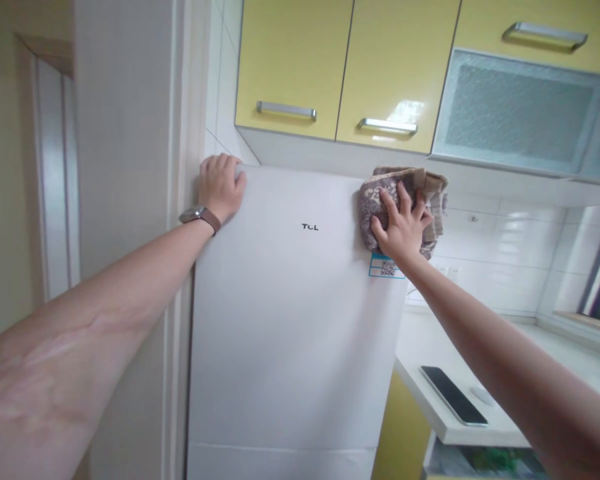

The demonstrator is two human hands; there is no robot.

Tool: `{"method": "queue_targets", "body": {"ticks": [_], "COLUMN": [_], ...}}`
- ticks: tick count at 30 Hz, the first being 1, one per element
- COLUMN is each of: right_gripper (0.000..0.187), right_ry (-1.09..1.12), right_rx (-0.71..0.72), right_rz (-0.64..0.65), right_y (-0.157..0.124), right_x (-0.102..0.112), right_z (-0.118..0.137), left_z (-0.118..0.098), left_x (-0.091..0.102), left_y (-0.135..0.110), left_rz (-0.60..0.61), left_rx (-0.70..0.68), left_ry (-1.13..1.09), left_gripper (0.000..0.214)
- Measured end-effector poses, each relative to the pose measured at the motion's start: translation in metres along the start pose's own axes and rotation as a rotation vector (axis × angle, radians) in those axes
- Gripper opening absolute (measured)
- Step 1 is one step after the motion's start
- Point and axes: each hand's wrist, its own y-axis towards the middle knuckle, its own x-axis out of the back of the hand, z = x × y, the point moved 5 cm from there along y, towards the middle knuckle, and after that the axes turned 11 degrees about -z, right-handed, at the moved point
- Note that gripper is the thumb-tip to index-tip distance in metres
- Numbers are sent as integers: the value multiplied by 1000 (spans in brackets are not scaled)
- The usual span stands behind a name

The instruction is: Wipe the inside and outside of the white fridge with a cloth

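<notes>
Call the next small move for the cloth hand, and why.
Probably slide the cloth left along the top of the fridge door. The right hand presses it flat, fingers spread, at the top right corner just above the sticker, while the left hand curls over the top left corner. The strip between them, above the logo, is where the cloth has room to go.

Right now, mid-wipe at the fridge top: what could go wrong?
1. The right hand presses the cloth with flat, spread fingers at the right edge of the fridge; the cloth may slip off.
2. The phone lies near the edge of the counter below that arm; a falling cloth or an elbow could knock it.
</notes>
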Motion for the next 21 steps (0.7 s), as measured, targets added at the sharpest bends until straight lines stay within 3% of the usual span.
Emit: {"method": "queue_targets", "body": {"ticks": [3,6,12,15,18,21], "right_gripper": [66,69,71,63,57,55], "right_ry": [-34,-98,-108,-11,99,124], "right_rx": [7,43,120,259,442,521], "right_rz": [51,134,333,503,636,620], "right_y": [-20,-59,-182,-232,-243,-210], "right_x": [2,3,12,12,8,6], "right_z": [6,13,25,22,13,4], "left_z": [-3,-3,-10,-15,-15,-14], "left_x": [-1,-1,2,3,1,0], "left_y": [2,6,5,4,5,6], "left_rz": [11,11,27,49,79,92], "left_rx": [6,1,29,44,68,65], "left_ry": [22,52,61,100,122,115], "left_gripper": [31,31,38,33,32,33]}}
